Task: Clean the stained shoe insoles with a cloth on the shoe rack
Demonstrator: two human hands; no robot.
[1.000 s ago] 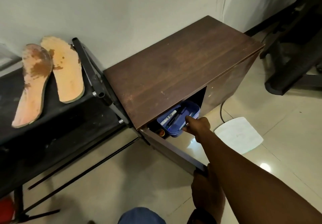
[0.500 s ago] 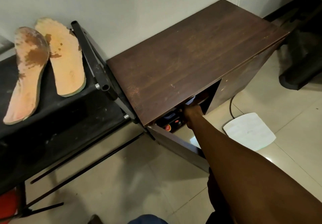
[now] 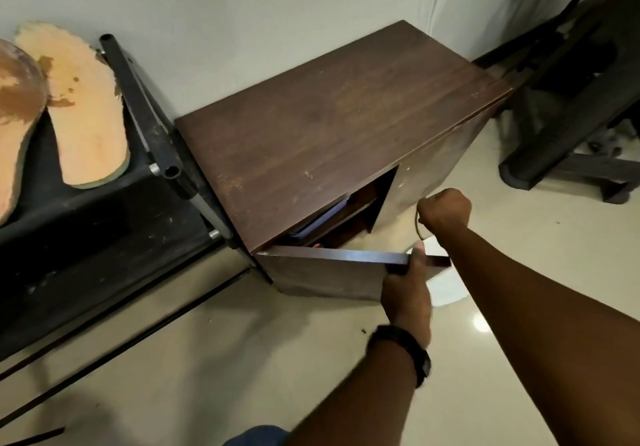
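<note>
Two stained tan insoles lie on the black shoe rack [image 3: 86, 223] at the left: one [image 3: 86, 109] in full view, the other [image 3: 14, 116] cut off by the frame's edge. Both carry brown stains. No cloth is in sight. My left hand [image 3: 408, 282] grips the free edge of the brown cabinet's door [image 3: 325, 272], which stands half open. My right hand [image 3: 446, 208] is a closed fist in front of the cabinet opening, with nothing visible in it.
The brown cabinet [image 3: 346, 126] stands against the wall beside the rack. A blue tray [image 3: 322, 220] sits inside on its shelf. A white sheet [image 3: 448, 289] and a thin cable lie on the tiled floor. A dark chair base [image 3: 571, 126] stands at the right.
My right hand pushed the blue tray back into the cabinet and came out as a fist. My left hand has swung the door partway towards the cabinet.
</note>
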